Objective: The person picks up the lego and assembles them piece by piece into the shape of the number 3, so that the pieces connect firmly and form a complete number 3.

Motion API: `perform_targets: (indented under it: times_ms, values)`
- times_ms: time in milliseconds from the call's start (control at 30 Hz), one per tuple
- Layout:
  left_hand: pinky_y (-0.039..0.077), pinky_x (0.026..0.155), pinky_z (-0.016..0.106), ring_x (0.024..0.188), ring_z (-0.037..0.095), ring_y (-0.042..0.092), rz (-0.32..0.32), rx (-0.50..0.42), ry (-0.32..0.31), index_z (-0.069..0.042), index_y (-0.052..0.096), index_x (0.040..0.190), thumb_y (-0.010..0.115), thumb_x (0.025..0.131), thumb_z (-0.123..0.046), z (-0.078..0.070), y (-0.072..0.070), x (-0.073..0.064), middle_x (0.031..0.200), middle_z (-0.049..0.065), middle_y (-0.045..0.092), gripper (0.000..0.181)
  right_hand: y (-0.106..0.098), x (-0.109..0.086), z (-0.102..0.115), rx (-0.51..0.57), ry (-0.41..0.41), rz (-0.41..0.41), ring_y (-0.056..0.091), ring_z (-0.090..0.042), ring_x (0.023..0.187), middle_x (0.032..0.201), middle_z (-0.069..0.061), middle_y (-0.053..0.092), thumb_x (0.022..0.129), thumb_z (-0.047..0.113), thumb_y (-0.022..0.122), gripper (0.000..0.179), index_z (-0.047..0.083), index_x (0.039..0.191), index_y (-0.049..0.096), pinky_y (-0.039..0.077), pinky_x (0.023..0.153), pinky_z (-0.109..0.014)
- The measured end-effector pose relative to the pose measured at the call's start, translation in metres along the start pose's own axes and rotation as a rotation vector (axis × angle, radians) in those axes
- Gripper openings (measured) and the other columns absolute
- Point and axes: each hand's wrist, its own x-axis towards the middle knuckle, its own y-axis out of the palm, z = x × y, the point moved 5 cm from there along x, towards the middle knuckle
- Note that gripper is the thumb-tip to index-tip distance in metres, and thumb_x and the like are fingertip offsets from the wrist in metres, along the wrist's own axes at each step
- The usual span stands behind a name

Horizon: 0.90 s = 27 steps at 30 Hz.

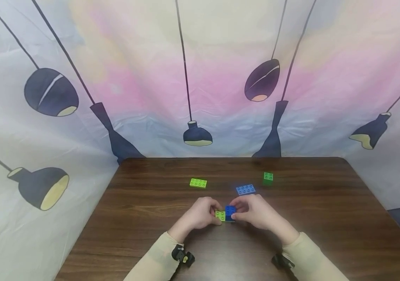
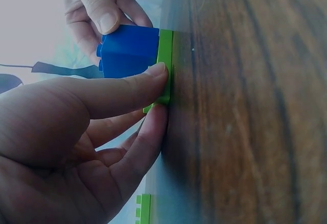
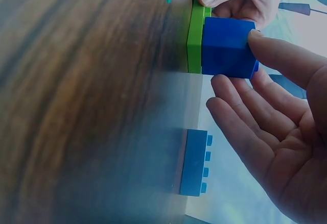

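Note:
My left hand (image 1: 201, 214) pinches the left end of a thin lime green toy brick (image 1: 220, 216) between thumb and fingers, low over the table. On that brick's right half sits a taller dark blue brick (image 1: 230, 212), studs up. My right hand (image 1: 256, 210) holds the blue brick, its thumb on the near side and fingers at the far side. In the right wrist view, the blue brick (image 3: 228, 48) stands against the lime brick (image 3: 194, 50), its underside hidden. The left wrist view shows the left thumb beside the blue brick (image 2: 130, 50).
Farther back on the brown wooden table (image 1: 143, 234) lie a second lime brick (image 1: 198, 183) at left and a light blue brick (image 1: 245, 189) just beyond the right hand. A green block (image 1: 268, 178) stands at the back right. A lamp-printed cloth (image 1: 150, 89) hangs behind the table.

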Motion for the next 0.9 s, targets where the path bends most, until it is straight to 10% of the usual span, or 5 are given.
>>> perform_targets:
  times_ms: [900]
  values:
    - [0.047,0.063,0.025,0.069,0.007,0.055,-0.002,0.004,-0.004,-0.003,0.079,0.103,0.094,0.077,-0.004,-0.0011,-0.0001,-0.0003,0.078,-0.001,0.062,0.03,0.0007,0.0029,-0.0057,-0.014,-0.015,0.001,0.074,-0.012,0.098,0.104,0.007,0.078,0.091,0.022,0.088,0.021,0.019,0.11,0.078,0.062,0.084,-0.037]
